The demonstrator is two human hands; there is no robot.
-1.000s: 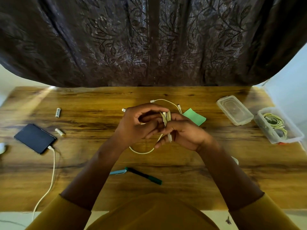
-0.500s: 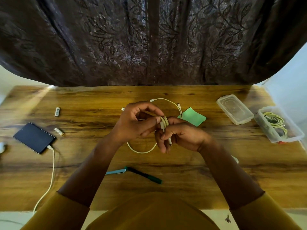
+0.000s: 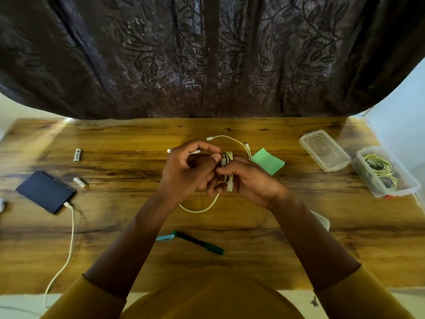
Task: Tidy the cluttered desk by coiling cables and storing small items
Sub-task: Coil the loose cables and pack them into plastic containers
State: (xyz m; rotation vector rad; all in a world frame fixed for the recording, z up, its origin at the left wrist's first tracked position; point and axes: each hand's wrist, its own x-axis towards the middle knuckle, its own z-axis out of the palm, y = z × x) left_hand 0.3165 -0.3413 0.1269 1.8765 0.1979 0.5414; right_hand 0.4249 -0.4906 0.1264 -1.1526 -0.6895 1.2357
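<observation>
- dark leaf-patterned curtain (image 3: 207, 56) hangs behind the desk's far edge
- wooden desk (image 3: 115, 226), strong grain
- pale wall (image 3: 400, 120) past the far right corner
- mustard sleeves (image 3: 358, 298) at the near edge

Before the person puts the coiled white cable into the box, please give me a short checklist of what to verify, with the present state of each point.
1. Both hands hold the white cable: left hand and right hand grip the bundle. Ok.
2. Cable fully coiled: a loop hangs below the hands and loose ends reach behind them. Not ok.
3. Open box ready: its lid lies beside it. Ok.
4. Room in the box: yellow cable already lies inside. Cannot tell.
5. Path to the box: green note lies flat beside the hands. Ok.
</observation>
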